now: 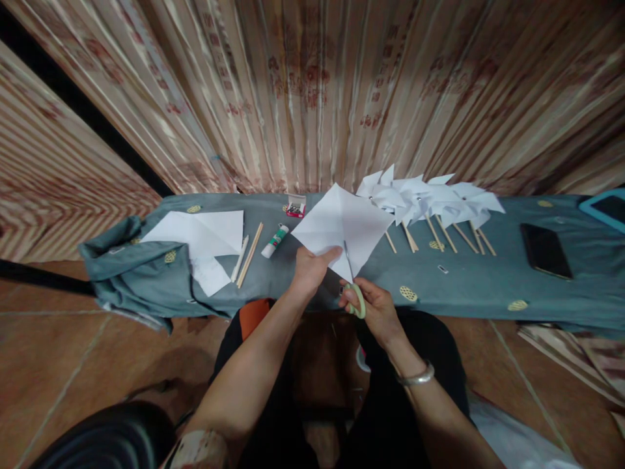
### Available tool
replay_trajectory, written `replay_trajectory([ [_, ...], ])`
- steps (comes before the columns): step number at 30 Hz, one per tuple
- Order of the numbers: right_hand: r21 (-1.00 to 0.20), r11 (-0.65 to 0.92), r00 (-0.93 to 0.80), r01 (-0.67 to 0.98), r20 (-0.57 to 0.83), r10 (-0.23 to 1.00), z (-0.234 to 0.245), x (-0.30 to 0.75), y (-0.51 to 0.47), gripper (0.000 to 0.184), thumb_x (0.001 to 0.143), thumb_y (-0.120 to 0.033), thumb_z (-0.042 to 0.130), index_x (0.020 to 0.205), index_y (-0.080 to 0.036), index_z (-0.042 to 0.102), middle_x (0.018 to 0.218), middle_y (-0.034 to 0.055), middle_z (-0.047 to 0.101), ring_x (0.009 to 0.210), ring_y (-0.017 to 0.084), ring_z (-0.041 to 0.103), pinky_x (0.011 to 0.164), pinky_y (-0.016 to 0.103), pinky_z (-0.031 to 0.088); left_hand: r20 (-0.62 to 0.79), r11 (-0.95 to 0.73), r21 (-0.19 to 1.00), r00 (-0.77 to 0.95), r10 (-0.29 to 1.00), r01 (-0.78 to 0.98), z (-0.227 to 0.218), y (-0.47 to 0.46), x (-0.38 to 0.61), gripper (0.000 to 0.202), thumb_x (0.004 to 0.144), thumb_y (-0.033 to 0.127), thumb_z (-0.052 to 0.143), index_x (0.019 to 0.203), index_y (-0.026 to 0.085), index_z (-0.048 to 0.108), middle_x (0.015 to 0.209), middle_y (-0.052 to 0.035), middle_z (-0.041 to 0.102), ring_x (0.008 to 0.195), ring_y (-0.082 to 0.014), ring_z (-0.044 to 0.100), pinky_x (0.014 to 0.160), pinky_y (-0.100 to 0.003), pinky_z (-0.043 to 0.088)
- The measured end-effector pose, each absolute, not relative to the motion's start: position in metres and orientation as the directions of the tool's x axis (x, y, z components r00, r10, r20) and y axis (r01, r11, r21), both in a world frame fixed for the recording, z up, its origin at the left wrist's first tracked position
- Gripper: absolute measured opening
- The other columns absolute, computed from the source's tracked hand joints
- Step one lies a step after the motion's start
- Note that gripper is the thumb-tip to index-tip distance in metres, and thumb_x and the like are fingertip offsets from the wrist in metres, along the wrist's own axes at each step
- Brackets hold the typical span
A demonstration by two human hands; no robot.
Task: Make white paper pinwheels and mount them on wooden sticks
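Observation:
My left hand (308,270) pinches the lower left edge of a creased white paper square (342,225), held up like a diamond over the front of the grey-blue cloth (469,286). My right hand (371,307) is closed round pale green-handled scissors (355,296). Their blades point up into the paper's bottom corner.
On the cloth lie several white paper pinwheels on wooden sticks (430,202), a glue stick (275,241), a small box of pins (295,209), white paper sheets (202,238), two sticks (247,255), a black phone (545,251) and a blue-cased tablet (608,208). A curtain hangs behind.

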State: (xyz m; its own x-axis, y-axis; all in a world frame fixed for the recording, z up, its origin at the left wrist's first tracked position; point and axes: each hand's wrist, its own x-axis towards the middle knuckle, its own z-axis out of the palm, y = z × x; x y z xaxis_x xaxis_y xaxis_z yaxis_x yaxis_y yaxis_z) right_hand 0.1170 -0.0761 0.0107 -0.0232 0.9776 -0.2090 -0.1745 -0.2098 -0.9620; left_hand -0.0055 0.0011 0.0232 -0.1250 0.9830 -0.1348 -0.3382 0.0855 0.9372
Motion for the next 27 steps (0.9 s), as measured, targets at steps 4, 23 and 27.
replay_trajectory([
  [4,-0.964,-0.203,-0.029,-0.172,-0.201,0.979,0.0132,0.1166,-0.076,0.045,0.057,-0.056,0.081,0.077,-0.018,0.066,0.058,-0.0007,0.064,0.051,0.01,0.053,0.049,0.023,0.043,-0.13,0.083,0.939,-0.122,0.984,-0.335,0.0222,0.0009,-0.0057,0.024,0.049,0.022,0.08,0.068,0.012,0.07,0.067,-0.0026,0.07,0.059,-0.0147,0.061,0.063,-0.028,0.048],
  [23,-0.969,-0.192,-0.003,-0.156,-0.194,0.981,0.0124,0.1158,-0.0761,0.043,0.057,-0.054,0.081,0.076,-0.018,0.069,0.055,-0.0006,0.063,0.049,0.01,0.053,0.047,0.023,0.043,-0.152,0.103,0.936,-0.124,0.981,-0.338,0.0259,-0.0001,-0.004,0.023,0.05,0.02,0.079,0.069,0.012,0.071,0.069,-0.0042,0.071,0.061,-0.0159,0.062,0.064,-0.028,0.048],
  [27,-0.967,-0.196,-0.008,-0.164,-0.198,0.98,0.0122,0.1163,-0.0758,0.041,0.057,-0.052,0.082,0.075,-0.018,0.067,0.055,-0.0013,0.063,0.049,0.01,0.052,0.047,0.022,0.042,-0.143,0.093,0.935,-0.122,0.982,-0.344,0.0245,0.0012,-0.0039,0.023,0.049,0.02,0.079,0.069,0.012,0.071,0.069,-0.0035,0.071,0.061,-0.0154,0.062,0.064,-0.028,0.048],
])
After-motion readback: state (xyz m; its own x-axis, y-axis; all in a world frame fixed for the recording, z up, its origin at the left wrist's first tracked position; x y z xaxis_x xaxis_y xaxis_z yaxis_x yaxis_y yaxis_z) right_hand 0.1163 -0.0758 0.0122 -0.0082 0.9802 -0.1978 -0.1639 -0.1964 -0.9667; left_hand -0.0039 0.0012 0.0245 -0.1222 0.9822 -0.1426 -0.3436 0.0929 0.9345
